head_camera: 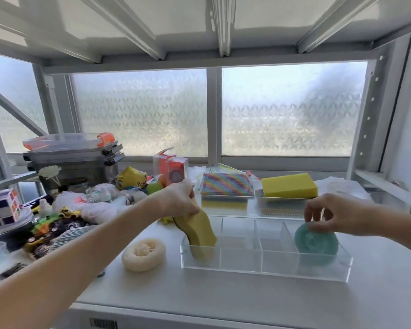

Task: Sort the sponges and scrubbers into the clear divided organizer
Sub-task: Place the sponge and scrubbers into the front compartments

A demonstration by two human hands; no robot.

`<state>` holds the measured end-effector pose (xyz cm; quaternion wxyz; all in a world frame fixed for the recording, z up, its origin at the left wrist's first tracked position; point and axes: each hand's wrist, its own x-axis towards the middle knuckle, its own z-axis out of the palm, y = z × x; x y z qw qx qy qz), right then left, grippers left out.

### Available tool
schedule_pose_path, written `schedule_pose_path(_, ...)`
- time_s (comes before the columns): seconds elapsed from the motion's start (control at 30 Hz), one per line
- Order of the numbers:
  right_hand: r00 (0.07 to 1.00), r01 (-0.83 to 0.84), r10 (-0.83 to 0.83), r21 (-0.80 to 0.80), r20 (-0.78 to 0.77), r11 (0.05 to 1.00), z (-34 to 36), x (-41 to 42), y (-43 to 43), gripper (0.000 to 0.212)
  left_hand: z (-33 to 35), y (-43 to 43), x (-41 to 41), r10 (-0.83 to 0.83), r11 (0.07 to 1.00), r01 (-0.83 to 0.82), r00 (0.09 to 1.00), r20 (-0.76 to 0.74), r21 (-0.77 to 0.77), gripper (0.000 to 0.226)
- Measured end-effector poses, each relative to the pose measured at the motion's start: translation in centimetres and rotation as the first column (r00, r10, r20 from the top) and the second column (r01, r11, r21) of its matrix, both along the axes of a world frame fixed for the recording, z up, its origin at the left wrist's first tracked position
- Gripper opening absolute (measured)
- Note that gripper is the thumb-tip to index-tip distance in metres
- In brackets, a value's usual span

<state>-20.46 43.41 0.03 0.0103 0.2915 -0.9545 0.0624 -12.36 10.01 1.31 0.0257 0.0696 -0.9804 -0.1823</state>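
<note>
The clear divided organizer (266,267) sits on the white table in front of me. My left hand (179,200) grips the top of a wavy yellow sponge (198,231), whose lower end stands tilted in the organizer's leftmost compartment. My right hand (335,214) pinches the top of a round teal scrubber (316,241) that rests upright in the rightmost compartment. A cream round loofah scrubber (143,254) lies on the table just left of the organizer.
Behind the organizer lie a striped rainbow sponge (226,187) and a yellow block sponge (288,185) on clear trays. At the left is a cluttered pile of toys, a puzzle cube (1,206) and stacked lidded bins (74,153). Frosted windows close off the back.
</note>
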Motion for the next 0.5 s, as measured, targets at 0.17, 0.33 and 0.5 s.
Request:
schedule_pose_path(0.17,0.978,-0.1,0.067,-0.162,-0.2,0.982,3.5,2.2,-2.3,0.023,2.6,-5.2,0.0,0.105,0.984,-0.091,0.991,-0.086,0.154,0.028)
schedule_pose_path(0.33,0.874,-0.487,0.453,-0.326,-0.179,0.81,3.7,7.9,-11.4,0.013,0.1,-9.9,-1.5,-0.008,1.0,0.006,0.998,0.066,0.023,0.025)
schedule_pose_path(0.5,0.608,-0.77,0.738,0.01,-0.294,0.638,-1.9,12.7,-22.8,0.03,-3.2,-9.7,-4.2,-0.134,0.989,0.137,0.99,0.049,-0.056,0.06)
